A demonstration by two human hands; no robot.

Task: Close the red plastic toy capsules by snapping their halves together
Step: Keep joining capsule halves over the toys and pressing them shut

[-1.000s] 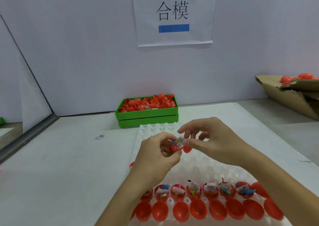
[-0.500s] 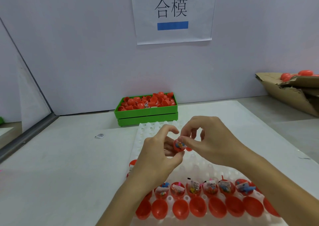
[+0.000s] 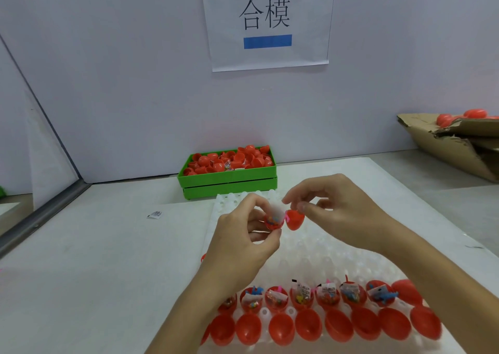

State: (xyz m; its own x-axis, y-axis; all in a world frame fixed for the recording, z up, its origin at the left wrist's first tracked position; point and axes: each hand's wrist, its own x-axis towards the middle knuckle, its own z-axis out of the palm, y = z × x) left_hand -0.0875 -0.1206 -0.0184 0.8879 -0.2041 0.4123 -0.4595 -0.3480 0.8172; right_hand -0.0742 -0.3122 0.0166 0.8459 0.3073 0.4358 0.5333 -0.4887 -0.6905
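Hands (image 3: 291, 218) hold two red capsule halves (image 3: 283, 220) side by side.

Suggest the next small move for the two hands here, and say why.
Probably turn the empty half in the right hand over the filled half held by the left hand and press them together: the halves sit side by side, apparently not yet joined, with a toy packet showing in the filled one.
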